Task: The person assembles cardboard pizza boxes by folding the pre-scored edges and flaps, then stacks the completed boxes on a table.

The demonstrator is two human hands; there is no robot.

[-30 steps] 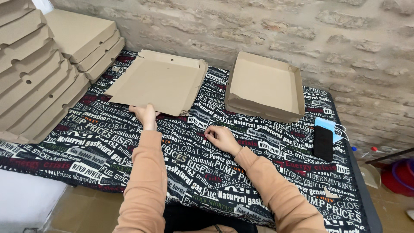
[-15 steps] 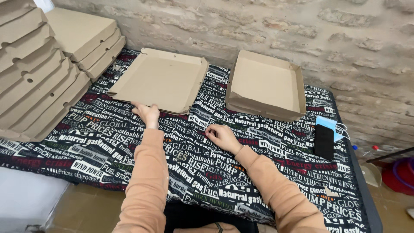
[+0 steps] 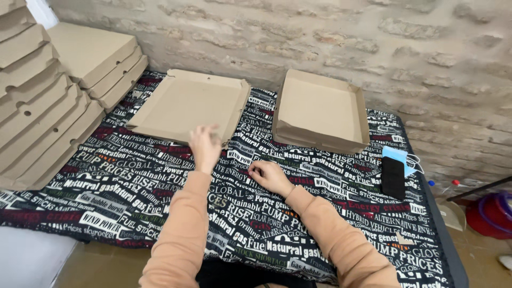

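Note:
An unfolded flat cardboard box (image 3: 186, 104) lies on the table at centre left. My left hand (image 3: 204, 146) hovers at its near edge, fingers spread, blurred, holding nothing. My right hand (image 3: 269, 176) rests on the black cloth with printed white lettering (image 3: 133, 186), fingers curled, nothing in it. To the right sits a folded open cardboard box (image 3: 321, 112) with raised walls.
Stacks of closed cardboard boxes (image 3: 37, 101) fill the left side and the back left (image 3: 98, 64). A black phone (image 3: 393, 177) lies on a blue face mask (image 3: 399, 158) at the right edge. A stone wall (image 3: 373, 42) stands behind. A red and purple object (image 3: 489, 213) is on the floor, right.
My left hand has lifted off the cloth and moved up to the near edge of the flat box. My right hand has stayed put on the cloth.

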